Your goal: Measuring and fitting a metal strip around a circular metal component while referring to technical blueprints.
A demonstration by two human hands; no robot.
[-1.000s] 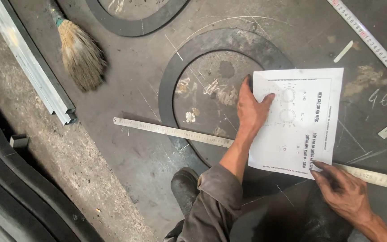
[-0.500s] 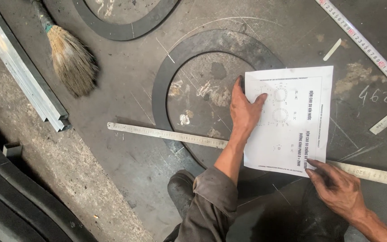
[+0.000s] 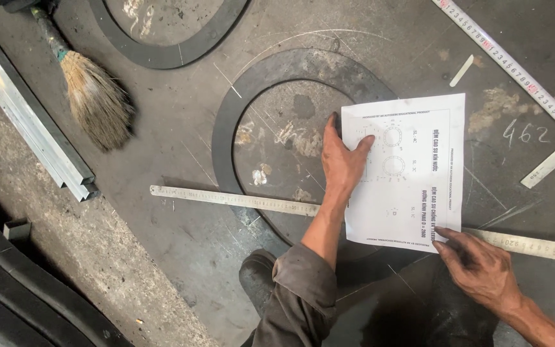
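A white printed sheet of paper (image 3: 419, 186) with circle drawings lies over the right side of a flat black rubber ring (image 3: 271, 71) on the dark floor. My left hand (image 3: 343, 159) presses flat on the sheet's left edge, fingers spread. My right hand (image 3: 476, 266) rests at the sheet's lower right corner, fingertips touching the paper and a long steel ruler (image 3: 226, 199) that runs under the sheet from left to right.
A straw brush (image 3: 94, 96) lies at upper left beside a metal bar (image 3: 27, 122). A second black ring (image 3: 168, 54) is at the top. A measuring tape strip (image 3: 515, 71) crosses the upper right, with chalk numbers and a short ruler (image 3: 550, 164) nearby. Black rubber strips (image 3: 8, 289) lie at lower left.
The view has shifted slightly; both hands stay on the sheet, the right hand's fingers still at the lower right corner. The paper and ruler have not visibly moved.
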